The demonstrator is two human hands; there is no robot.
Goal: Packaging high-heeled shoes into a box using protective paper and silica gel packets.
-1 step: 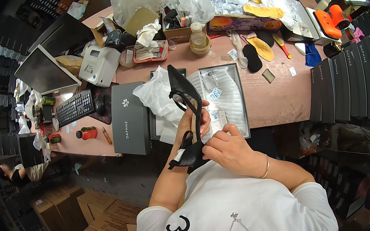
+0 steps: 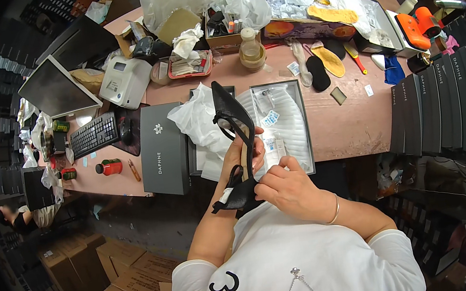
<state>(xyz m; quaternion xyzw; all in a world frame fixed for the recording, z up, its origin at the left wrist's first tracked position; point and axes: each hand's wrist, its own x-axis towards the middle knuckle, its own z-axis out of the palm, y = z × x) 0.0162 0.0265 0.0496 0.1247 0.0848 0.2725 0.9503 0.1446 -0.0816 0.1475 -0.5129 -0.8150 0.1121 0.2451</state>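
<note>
My left hand (image 2: pixel 251 150) is closed around a black pointed-toe shoe (image 2: pixel 230 107) with thin straps, its toe turned away from me. Nearer to me, a second black shoe part (image 2: pixel 241 195), apparently the other shoe, lies over my left wrist, with a bow and something white in it. The fingers of my right hand (image 2: pixel 290 189) are bent and pinched at that part's right edge. Beyond my hands, an open grey shoebox (image 2: pixel 306 120) holds white padded wrapping, small packets and a label. White tissue paper (image 2: pixel 198 115) spills from another box beside it.
At left are a closed grey shoebox (image 2: pixel 164 153), keyboard (image 2: pixel 94 135), monitor (image 2: pixel 60 87) and white label printer (image 2: pixel 125 83). Grey shoeboxes (image 2: pixel 441 104) stand in a row at right. Insoles (image 2: pixel 328 60), a brush (image 2: pixel 356 58) and a bottle (image 2: pixel 249 43) lie farther back. Cartons (image 2: pixel 129 289) stand lower left.
</note>
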